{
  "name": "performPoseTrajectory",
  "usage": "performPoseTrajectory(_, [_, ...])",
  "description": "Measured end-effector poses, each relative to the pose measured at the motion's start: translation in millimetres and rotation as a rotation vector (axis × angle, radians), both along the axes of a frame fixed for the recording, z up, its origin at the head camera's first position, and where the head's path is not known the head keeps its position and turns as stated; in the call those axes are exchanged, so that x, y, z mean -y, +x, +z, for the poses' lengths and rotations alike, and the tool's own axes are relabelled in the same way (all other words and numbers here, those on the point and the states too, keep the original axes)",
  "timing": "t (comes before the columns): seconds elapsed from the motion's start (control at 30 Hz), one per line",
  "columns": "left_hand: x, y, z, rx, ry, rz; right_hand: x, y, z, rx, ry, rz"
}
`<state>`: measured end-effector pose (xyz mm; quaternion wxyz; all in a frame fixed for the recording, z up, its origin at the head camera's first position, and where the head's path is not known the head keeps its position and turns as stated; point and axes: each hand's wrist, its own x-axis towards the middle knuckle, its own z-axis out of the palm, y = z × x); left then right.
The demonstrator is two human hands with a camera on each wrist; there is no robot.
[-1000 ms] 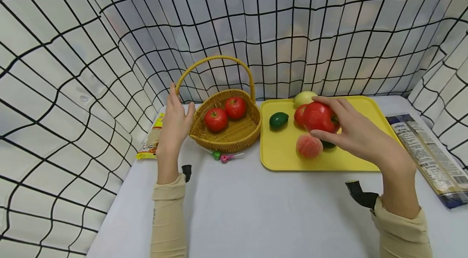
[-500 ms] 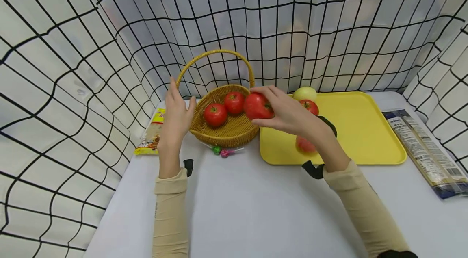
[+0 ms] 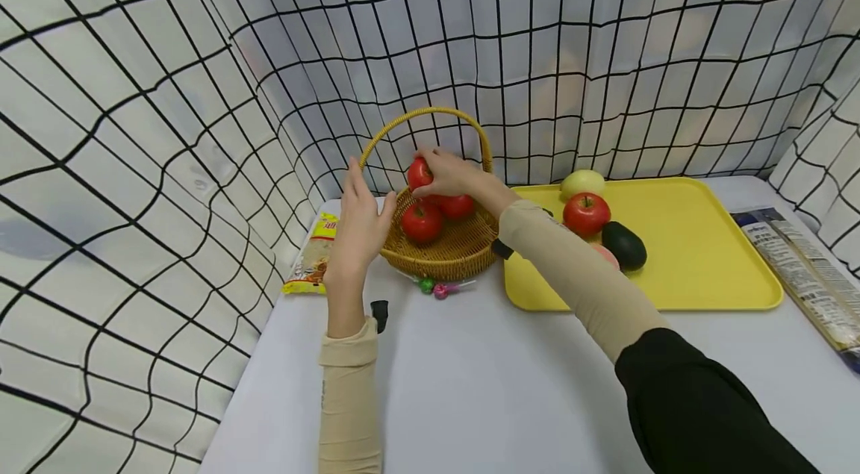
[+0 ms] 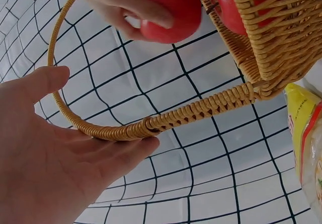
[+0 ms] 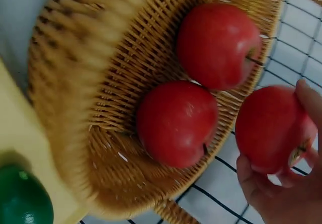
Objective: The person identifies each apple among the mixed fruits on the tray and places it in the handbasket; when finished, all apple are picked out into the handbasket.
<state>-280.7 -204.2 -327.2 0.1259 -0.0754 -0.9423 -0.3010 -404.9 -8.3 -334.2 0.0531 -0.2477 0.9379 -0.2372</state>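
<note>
My right hand (image 3: 452,174) grips a red apple (image 3: 419,174) above the back of the yellow wicker basket (image 3: 437,269). Two more red apples lie inside, one at the front (image 5: 177,123) and one beside it (image 5: 219,45) in the right wrist view. The arched handle (image 3: 426,111) stands upright. At its left side is my left hand (image 3: 359,224), thumb apart and fingers nearly straight. In the left wrist view those fingers (image 4: 126,158) lie against the handle without curling round it.
The yellow tray (image 3: 705,242) holds an apple (image 3: 587,214), an avocado (image 3: 625,245), a pale green fruit (image 3: 582,184), a partly covered peach (image 3: 608,256) and a green fruit (image 5: 24,196). Lollipops (image 3: 440,291) lie before the basket. Packets flank left (image 3: 313,259) and right (image 3: 799,276); netting (image 3: 531,71) stands behind.
My right hand has carried the apple left from above the tray to above the basket. The left hand stays by the handle. The head view has shifted slightly.
</note>
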Motion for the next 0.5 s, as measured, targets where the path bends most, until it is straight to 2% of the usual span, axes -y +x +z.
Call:
performPoseTrajectory(0.13, [-5, 3.4, -0.8, 0.011, 0.034, -0.014, 4, -10.9, -12.2, 0.015, 0.026, -0.072])
performPoseTrajectory(0.23, [-8, 4.2, 1.1, 0.020, 0.038, -0.034, 7, -13.4, -20.1, 0.037, 0.064, -0.080])
performPoseTrajectory(0.5, [0, 7.6, 2.2, 0.031, 0.035, -0.024, 34, -5.7, -33.0, 0.105, 0.215, 0.046])
